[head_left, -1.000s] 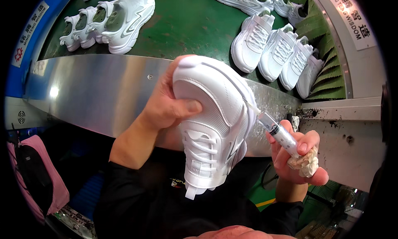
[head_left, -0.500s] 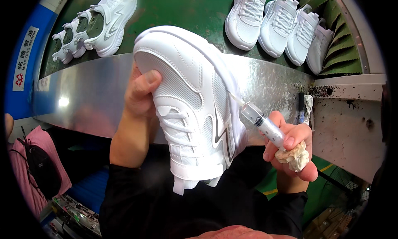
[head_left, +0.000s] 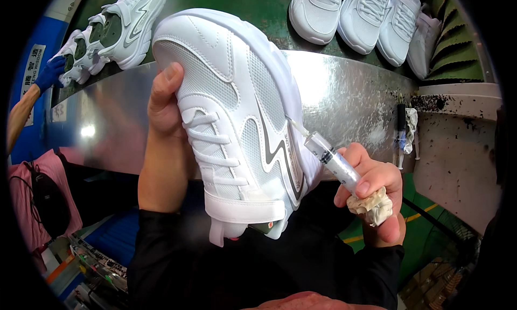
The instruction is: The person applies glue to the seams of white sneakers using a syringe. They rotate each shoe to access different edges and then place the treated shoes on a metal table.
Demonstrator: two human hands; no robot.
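My left hand [head_left: 166, 103] grips a white sneaker [head_left: 245, 103] by its toe end, thumb on the upper and the other fingers hidden beneath. The sneaker is held toe up, its laced side and grey zigzag trim facing me. In my right hand [head_left: 381, 182] is a clear plastic syringe [head_left: 338, 166], its thin tip touching the seam between the upper and the sole at the sneaker's right side. A crumpled off-white wad [head_left: 370, 206] covers the plunger end, under my fingers.
More white sneakers stand on the green surface at the far left [head_left: 137, 27] and far right [head_left: 362, 19]. A blue-gloved hand [head_left: 51, 73] of another person reaches the left ones. Black-and-clear syringe-like items [head_left: 401, 124] lie at the right end of the metal bench edge [head_left: 113, 124].
The sneaker has moved up and left in the picture, with both hands and the syringe following. A co-worker's blue-gloved hand has come in at the left sneakers.
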